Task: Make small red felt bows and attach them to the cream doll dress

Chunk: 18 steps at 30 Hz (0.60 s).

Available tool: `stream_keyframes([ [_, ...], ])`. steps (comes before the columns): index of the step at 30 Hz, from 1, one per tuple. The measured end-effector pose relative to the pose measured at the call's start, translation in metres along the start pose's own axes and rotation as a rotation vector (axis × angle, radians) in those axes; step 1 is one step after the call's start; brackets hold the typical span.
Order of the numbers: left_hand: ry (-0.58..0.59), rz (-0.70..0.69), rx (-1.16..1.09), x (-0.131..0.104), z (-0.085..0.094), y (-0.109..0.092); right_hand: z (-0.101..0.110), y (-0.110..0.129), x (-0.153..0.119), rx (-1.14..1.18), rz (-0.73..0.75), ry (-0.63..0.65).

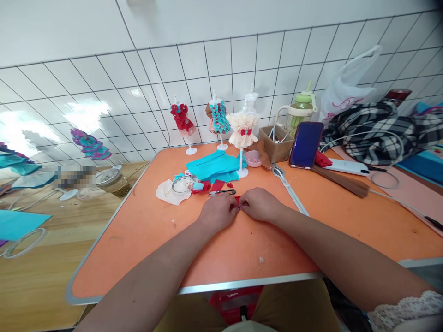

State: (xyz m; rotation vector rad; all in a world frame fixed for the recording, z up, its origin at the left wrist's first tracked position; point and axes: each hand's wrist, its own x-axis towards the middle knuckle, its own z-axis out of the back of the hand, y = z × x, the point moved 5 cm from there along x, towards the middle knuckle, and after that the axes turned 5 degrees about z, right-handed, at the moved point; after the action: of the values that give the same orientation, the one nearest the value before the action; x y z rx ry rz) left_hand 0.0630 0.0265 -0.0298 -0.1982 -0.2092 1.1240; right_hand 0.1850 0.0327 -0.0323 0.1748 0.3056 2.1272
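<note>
My left hand (218, 213) and my right hand (260, 205) meet above the orange table (145, 249), fingers closed in pinches on a small piece of red paper (237, 198). Most of that piece is hidden by the fingers. Just behind my left hand lie small scissors with black handles (226, 191) and some red scraps (217, 185). Farther back are turquoise sheets (212, 166). A cream piece (169, 192) with a clear ring (182, 184) on it rests to the left.
Three small dress forms stand at the back, one in a cream dress (243, 127). A pink bowl (253, 158), a cardboard box (276, 144), a phone (306, 145) and a bottle (300, 110) are to their right. White strips (294, 196) lie beyond my right forearm.
</note>
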Motion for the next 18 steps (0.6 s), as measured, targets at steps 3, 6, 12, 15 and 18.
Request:
stream_keyframes([
  [3, 0.0, 0.018, 0.003, 0.0003, -0.0006, 0.0006, 0.0003, 0.0, 0.0003, 0.002, -0.014, -0.016],
  [6, 0.006, 0.025, -0.029, -0.0002, 0.0005, 0.0008, 0.0004, -0.0008, 0.0008, -0.002, -0.041, -0.025],
  [12, 0.014, 0.074, -0.001, 0.0007, 0.0007, 0.0013, 0.0008, -0.0015, 0.0004, -0.008, -0.059, -0.022],
  [15, 0.009, 0.086, 0.0, 0.0015, -0.0001, 0.0003, 0.0028, -0.0015, -0.0005, -0.005, -0.063, -0.011],
  [18, 0.007, 0.096, -0.015, 0.0013, -0.0003, -0.0002, 0.0059, -0.0017, -0.0014, -0.01, -0.078, -0.013],
])
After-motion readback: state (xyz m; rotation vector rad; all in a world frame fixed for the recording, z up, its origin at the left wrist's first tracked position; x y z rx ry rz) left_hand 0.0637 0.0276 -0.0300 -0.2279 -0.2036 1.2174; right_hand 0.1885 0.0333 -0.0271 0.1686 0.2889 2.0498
